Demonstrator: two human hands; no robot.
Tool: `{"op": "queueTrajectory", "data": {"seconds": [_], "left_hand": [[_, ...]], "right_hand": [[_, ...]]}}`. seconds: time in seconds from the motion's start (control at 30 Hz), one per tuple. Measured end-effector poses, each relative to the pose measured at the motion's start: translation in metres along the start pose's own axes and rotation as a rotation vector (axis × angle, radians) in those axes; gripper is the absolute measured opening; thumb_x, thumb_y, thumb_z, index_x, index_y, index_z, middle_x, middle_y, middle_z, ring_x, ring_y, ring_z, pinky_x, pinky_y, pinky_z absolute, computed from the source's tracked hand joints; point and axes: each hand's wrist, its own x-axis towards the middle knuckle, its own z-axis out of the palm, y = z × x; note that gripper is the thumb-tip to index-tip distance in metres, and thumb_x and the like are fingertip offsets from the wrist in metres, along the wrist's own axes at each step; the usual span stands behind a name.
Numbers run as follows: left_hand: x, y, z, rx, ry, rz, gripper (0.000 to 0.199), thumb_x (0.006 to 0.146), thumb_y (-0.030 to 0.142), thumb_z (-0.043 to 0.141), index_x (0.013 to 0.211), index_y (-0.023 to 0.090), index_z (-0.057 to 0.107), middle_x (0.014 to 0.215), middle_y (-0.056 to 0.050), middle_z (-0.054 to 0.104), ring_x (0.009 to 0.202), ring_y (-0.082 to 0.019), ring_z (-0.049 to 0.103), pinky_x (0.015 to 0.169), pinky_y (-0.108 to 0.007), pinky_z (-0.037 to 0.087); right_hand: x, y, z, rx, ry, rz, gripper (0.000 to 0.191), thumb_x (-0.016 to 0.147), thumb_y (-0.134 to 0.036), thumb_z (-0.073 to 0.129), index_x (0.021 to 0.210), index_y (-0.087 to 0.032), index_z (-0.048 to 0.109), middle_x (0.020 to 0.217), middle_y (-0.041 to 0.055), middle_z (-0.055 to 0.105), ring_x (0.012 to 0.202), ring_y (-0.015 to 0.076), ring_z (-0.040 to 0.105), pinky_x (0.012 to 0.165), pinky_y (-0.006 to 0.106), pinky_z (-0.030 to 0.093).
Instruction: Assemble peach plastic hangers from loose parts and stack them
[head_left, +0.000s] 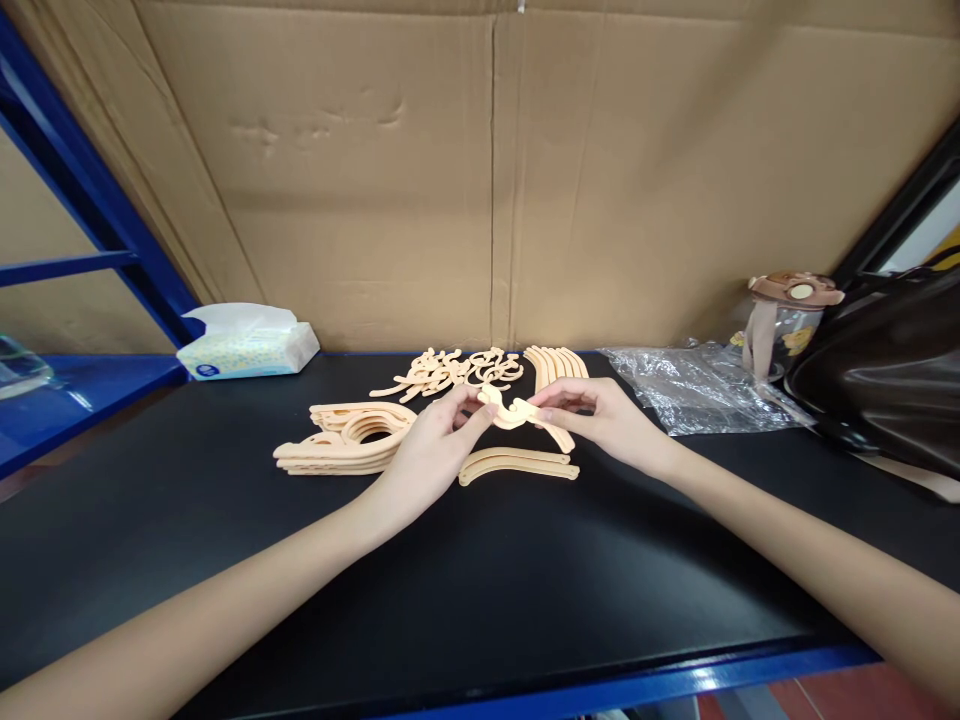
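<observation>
My left hand (446, 430) pinches one end of a beige, S-curved plastic hook piece (512, 413), and the fingers of my right hand (589, 415) close on its other end. The hook is held up above the table. Below it lie two slim curved beige arms (517, 463), side by side. Another beige strip (559, 437) shows just under my right fingers; whether it is attached to the hook I cannot tell. Beside my left hand is a stack of beige curved pieces that look like folding hangers (337, 452). My fingers partly cover the hook's ends.
Behind my hands lie a pile of loose beige hooks (442, 372) and a row of curved arms (556, 365). A tissue pack (247, 345) stands back left. Clear plastic wrap (694, 385), a drinking bottle (787, 325) and a dark bag (885, 370) are right. Cardboard (360, 180) walls the back.
</observation>
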Motion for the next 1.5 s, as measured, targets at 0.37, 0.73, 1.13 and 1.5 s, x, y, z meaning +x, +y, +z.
{"op": "queueTrajectory", "data": {"seconds": [0.37,0.73,1.13,1.5], "left_hand": [[0.002,-0.012,-0.007,0.759,-0.093,0.51,0.033,0.086,0.009,0.035,0.109,0.017,0.058,0.112,-0.005,0.059,0.109,-0.021,0.047,0.094,-0.038,0.037],[-0.003,-0.009,-0.003,0.866,-0.252,0.489,0.036,0.091,0.017,0.032,0.116,0.015,0.059,0.116,-0.006,0.062,0.109,-0.024,0.046,0.093,-0.039,0.035],[0.013,0.001,-0.004,0.935,-0.147,0.49,0.032,0.092,0.021,0.036,0.111,0.011,0.059,0.104,-0.01,0.062,0.101,-0.024,0.05,0.091,-0.037,0.039],[0.086,-0.014,-0.012,1.186,-0.141,0.383,0.016,0.083,0.022,0.052,0.086,0.014,0.065,0.089,-0.011,0.061,0.091,-0.025,0.053,0.071,-0.031,0.044]], "right_hand": [[0.005,0.031,-0.009,-0.243,-0.126,0.023,0.02,0.083,-0.032,0.059,0.091,-0.019,0.071,0.087,0.0029,0.071,0.077,0.0171,0.064,0.071,0.03,0.048],[0.003,0.024,-0.003,-0.578,-0.15,-0.147,0.018,0.089,-0.028,0.054,0.091,-0.021,0.071,0.082,0.0019,0.067,0.076,0.0149,0.06,0.067,0.026,0.044],[-0.002,0.018,-0.004,-0.693,-0.132,-0.181,0.022,0.092,-0.03,0.046,0.095,-0.023,0.068,0.093,0.0028,0.066,0.089,0.0182,0.06,0.077,0.03,0.046],[-0.003,0.015,-0.008,-0.801,-0.116,-0.255,0.024,0.093,-0.026,0.044,0.093,-0.021,0.067,0.093,0.003,0.065,0.087,0.0176,0.059,0.074,0.028,0.045]]}}
